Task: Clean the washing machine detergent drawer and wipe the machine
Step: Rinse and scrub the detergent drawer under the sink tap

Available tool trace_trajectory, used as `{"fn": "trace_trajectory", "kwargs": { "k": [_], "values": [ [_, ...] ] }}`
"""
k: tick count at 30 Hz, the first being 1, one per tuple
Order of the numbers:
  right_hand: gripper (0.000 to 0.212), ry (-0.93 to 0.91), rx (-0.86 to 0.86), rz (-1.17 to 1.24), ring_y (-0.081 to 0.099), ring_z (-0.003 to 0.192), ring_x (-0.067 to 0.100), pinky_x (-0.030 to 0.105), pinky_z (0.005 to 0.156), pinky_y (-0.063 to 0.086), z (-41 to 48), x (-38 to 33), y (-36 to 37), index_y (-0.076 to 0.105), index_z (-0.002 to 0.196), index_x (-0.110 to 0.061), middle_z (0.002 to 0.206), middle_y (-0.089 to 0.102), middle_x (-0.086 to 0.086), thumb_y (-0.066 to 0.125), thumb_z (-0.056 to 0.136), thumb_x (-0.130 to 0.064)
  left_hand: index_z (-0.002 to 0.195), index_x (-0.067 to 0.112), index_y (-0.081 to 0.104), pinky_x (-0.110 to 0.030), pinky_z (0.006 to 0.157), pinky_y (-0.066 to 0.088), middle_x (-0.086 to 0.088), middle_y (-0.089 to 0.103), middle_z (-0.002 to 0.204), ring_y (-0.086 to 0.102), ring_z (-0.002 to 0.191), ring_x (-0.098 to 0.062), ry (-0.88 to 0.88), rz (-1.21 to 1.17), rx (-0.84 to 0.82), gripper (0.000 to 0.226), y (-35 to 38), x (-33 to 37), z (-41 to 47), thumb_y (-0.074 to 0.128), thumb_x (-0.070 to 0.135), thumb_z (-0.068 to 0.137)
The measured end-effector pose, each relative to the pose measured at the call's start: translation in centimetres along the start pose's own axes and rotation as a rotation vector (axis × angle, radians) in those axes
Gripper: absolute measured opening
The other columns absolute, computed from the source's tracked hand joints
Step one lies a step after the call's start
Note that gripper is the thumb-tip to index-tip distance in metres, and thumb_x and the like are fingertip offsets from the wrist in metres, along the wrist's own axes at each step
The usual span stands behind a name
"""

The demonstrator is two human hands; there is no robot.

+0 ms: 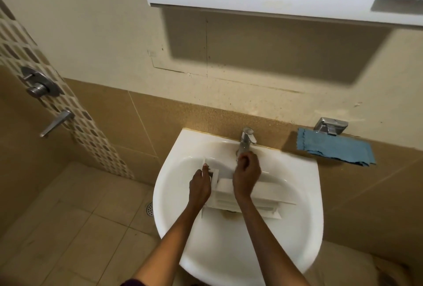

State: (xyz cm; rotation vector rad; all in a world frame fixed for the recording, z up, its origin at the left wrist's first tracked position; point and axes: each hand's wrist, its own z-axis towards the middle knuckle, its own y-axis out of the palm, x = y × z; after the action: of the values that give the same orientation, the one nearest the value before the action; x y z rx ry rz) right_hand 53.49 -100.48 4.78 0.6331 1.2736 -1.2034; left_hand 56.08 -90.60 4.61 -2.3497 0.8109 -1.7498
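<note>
While the white detergent drawer lies slantwise across the bowl of the sink, from its rear left toward its right edge and over the drain, the head view shows the left hand at the drawer's left end. Its grip is closed on the end wall there, thumb on top. The right hand is raised above the drawer's middle, just under the spout of the tap, with its fingers curled. Whether that grip pinches anything I cannot tell, and no water stream is plain to see. The drawer looks like thin moulded plastic: probably light and stiff, with partition walls and a wide front panel at the right end. Wet or soapy, it would likely be slippery, so the safer hold seems to be around an end wall or over a partition edge, not on flat faces. A blue cloth hangs on the wall holder beyond the sink's right rear corner.
</note>
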Motion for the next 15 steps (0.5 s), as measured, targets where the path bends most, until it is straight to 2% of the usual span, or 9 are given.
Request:
{"fn": "trace_trajectory", "kwargs": {
  "k": [1,2,3,4,5,7,9,12,15],
  "values": [
    [0.019,0.067,0.124,0.072,0.052,0.073,0.019,0.008,0.069,0.04,0.4,0.1,-0.5,0.06,0.079,0.003,0.077,0.059,0.014,0.043,0.084,0.01,0.111,0.008,0.06,-0.037,0.1,0.036,-0.01,0.062,0.118,0.054,0.11,-0.028,0.001,0.0,0.003,0.049,0.0,0.0,0.0,0.022,0.038,0.102],
    [0.021,0.189,0.222,0.16,0.052,0.075,0.021,0.012,0.069,0.04,1.3,0.3,-0.7,0.06,0.082,0.002,0.08,0.056,0.013,0.04,0.085,0.004,0.112,0.008,0.059,-0.037,0.101,0.036,-0.01,0.062,0.118,0.054,0.111,-0.028,0.001,0.0,0.006,0.049,0.0,0.1,0.0,0.022,0.038,0.102],
    [0.024,0.385,0.275,0.271,0.052,0.076,0.023,0.018,0.07,0.04,2.4,0.5,-0.9,0.06,0.084,-0.002,0.083,0.055,0.012,0.036,0.086,0.001,0.113,0.008,0.059,-0.037,0.1,0.035,-0.01,0.062,0.119,0.053,0.112,-0.028,0.004,0.004,0.007,0.049,0.0,0.1,0.0,0.023,0.038,0.102],
    [0.027,0.644,0.241,0.404,0.052,0.073,0.024,0.022,0.069,0.042,3.8,0.9,-1.1,0.06,0.089,-0.004,0.083,0.053,0.013,0.033,0.089,0.001,0.113,0.008,0.06,-0.037,0.1,0.035,-0.01,0.062,0.118,0.053,0.113,-0.029,0.007,0.007,0.006,0.049,0.0,0.0,0.1,0.023,0.038,0.102],
    [0.029,0.873,0.127,0.532,0.052,0.069,0.024,0.025,0.07,0.044,5.0,1.4,-1.2,0.059,0.093,-0.002,0.082,0.053,0.014,0.031,0.092,0.003,0.113,0.008,0.059,-0.037,0.1,0.035,-0.01,0.062,0.119,0.053,0.113,-0.029,0.009,0.007,0.006,0.049,0.0,-0.1,0.1,0.023,0.038,0.102],
    [0.024,1.124,-0.118,0.641,0.053,0.069,0.026,0.029,0.067,0.053,6.4,2.3,-1.4,0.054,0.09,0.005,0.083,0.054,0.018,0.031,0.093,0.005,0.115,0.008,0.059,-0.037,0.101,0.035,-0.011,0.061,0.12,0.053,0.113,-0.028,0.006,0.006,0.005,0.049,0.0,-0.1,0.1,0.022,0.038,0.102],
    [0.025,1.227,-0.274,0.61,0.052,0.068,0.025,0.026,0.051,0.051,6.7,3.2,-1.0,0.052,0.084,0.004,0.081,0.054,0.018,0.028,0.093,0.002,0.117,0.008,0.059,-0.037,0.103,0.034,-0.011,0.061,0.122,0.053,0.114,-0.028,0.006,0.007,0.003,0.049,0.0,-0.1,0.1,0.022,0.037,0.102],
    [0.031,1.273,-0.404,0.551,0.039,0.06,0.019,0.023,0.053,0.031,6.6,3.7,-0.6,0.05,0.078,0.001,0.071,0.047,0.012,0.022,0.092,-0.002,0.118,0.008,0.058,-0.037,0.103,0.034,-0.011,0.06,0.123,0.053,0.115,-0.028,0.009,0.01,0.006,0.049,0.0,0.0,0.1,0.022,0.037,0.102],
    [0.031,1.297,-0.416,0.521,0.033,0.058,0.018,0.023,0.054,0.026,6.6,3.8,-0.5,0.047,0.075,-0.001,0.069,0.041,0.01,0.021,0.092,-0.001,0.116,0.007,0.058,-0.036,0.102,0.035,-0.012,0.06,0.122,0.053,0.113,-0.028,0.013,0.009,0.009,0.049,0.0,0.0,0.2,0.023,0.038,0.102]
  ]
}}
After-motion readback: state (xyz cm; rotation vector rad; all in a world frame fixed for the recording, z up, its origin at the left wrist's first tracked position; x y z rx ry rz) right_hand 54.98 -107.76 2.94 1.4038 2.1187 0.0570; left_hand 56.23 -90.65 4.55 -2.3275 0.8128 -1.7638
